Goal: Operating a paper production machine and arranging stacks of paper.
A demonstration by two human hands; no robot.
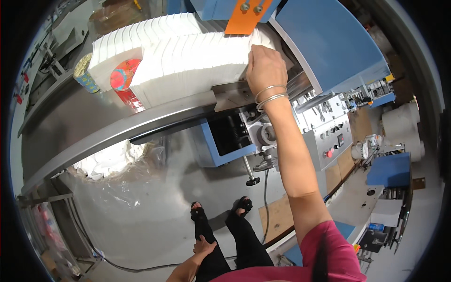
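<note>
Right hand point(265, 68) rests curled, fingers together, on the end of the napkin stack point(188, 61) lying on the bench point(94, 122) by the blue machine point(329, 42). Press evenly so no sheets fan out. Left hand point(204, 246) hangs loosely open at the thigh

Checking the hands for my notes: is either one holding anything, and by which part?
The right hand rests on the near end of the white napkin stack; whether it has a grip there cannot be told. The left hand holds nothing, resting by the thigh.
</note>
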